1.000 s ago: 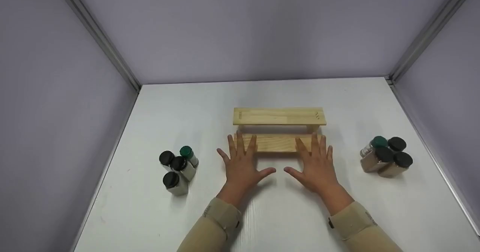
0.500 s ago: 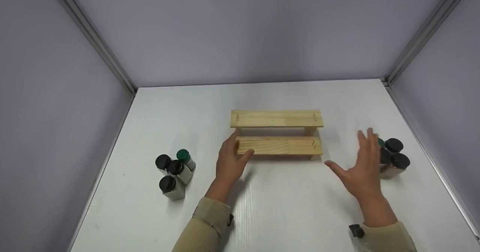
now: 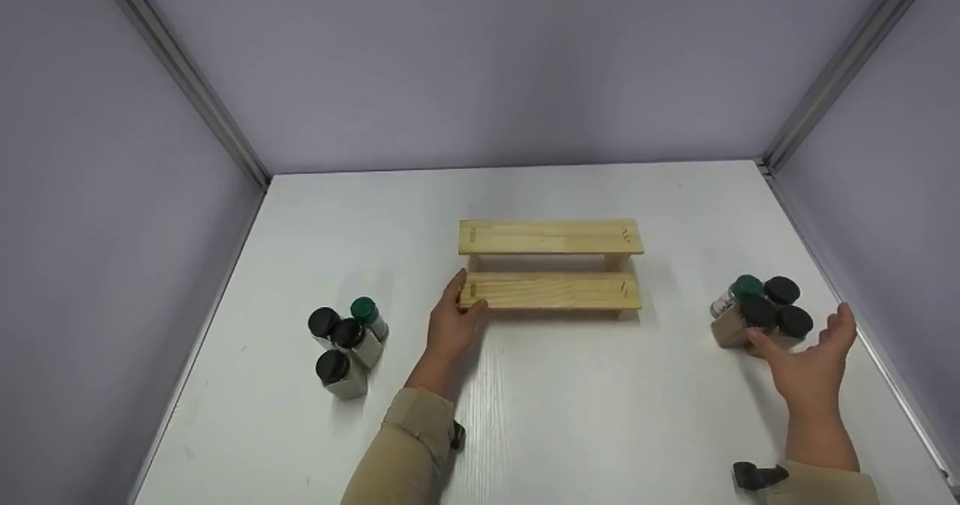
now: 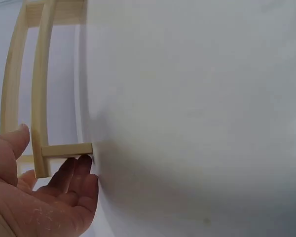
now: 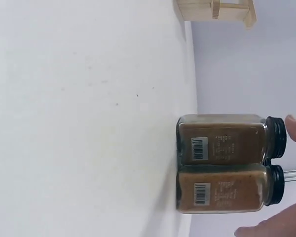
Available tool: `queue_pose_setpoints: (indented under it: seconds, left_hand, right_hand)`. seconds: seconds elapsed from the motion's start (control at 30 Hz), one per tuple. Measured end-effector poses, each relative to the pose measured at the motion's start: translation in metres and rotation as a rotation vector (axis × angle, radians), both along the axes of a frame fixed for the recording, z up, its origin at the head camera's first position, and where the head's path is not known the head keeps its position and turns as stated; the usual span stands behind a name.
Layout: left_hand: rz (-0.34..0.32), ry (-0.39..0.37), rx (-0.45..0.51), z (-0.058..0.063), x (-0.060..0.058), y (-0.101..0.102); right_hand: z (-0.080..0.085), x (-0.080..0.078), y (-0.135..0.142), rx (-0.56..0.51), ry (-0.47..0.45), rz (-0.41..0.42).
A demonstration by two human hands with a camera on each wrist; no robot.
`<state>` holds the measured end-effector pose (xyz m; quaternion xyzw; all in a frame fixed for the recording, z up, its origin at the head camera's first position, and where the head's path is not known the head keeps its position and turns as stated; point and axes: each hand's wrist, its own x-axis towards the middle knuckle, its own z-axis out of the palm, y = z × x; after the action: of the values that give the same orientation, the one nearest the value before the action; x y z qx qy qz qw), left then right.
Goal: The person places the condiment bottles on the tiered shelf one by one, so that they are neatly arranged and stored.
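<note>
A two-tier wooden rack (image 3: 551, 291) stands mid-table. My left hand (image 3: 448, 329) holds its left end, thumb at the front edge of the lower shelf and fingers round the side. In the left wrist view the fingers (image 4: 81, 180) curl by the rack's end leg (image 4: 69, 150). My right hand (image 3: 814, 370) is spread, thumb and fingers apart, at the near right side of a cluster of spice jars. Two square jars of brown powder, one (image 5: 222, 143) beside another (image 5: 219, 190), stand between thumb and fingers in the right wrist view, their black lids near the fingertips.
In the right cluster a green-lidded jar (image 3: 746, 287) stands behind, next to a black-lidded one (image 3: 782, 290). Left of the rack is another group: several black-lidded jars (image 3: 347, 381) and a green-lidded one (image 3: 365, 310). Grey panels (image 3: 525, 70) wall the white table.
My right hand has left the rack and moved right to the jars. My left hand has slid from the lower shelf's top to its left end and taken hold there.
</note>
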<state>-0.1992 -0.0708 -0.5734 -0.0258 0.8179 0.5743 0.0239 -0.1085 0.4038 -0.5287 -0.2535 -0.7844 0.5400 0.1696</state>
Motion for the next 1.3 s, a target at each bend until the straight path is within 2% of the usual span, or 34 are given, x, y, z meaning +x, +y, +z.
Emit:
queue_pose_setpoints:
  seconds: [0.1,0.23,0.5,0.8,0.93,1.07,1.3]
  left_hand:
    - [-0.018,0.001,0.021,-0.002,-0.001,-0.002]
    - [-0.050,-0.017,0.049,-0.005,-0.002,-0.006]
    - [-0.139,-0.046,0.098,-0.007,-0.007,-0.014]
    - [-0.147,-0.058,0.111,-0.009,-0.008,-0.015]
    - [-0.154,-0.052,0.119,-0.009,-0.006,-0.013]
    - [-0.148,-0.046,0.108,-0.008,-0.006,-0.014]
    - [-0.151,-0.037,0.089,-0.008,-0.005,-0.014]
  right_hand:
    - [-0.007,0.000,0.005,-0.019,-0.079,0.032]
    - [-0.014,-0.002,0.010,-0.002,-0.133,0.064]
    - [-0.019,-0.006,0.019,0.075,-0.190,0.055]
    - [-0.023,-0.006,0.022,0.106,-0.186,0.007]
    - [-0.021,-0.001,0.022,0.090,-0.164,-0.048]
    - [-0.012,0.005,0.020,0.093,-0.099,-0.094]
    - [0.017,0.013,0.017,0.085,0.181,-0.166]
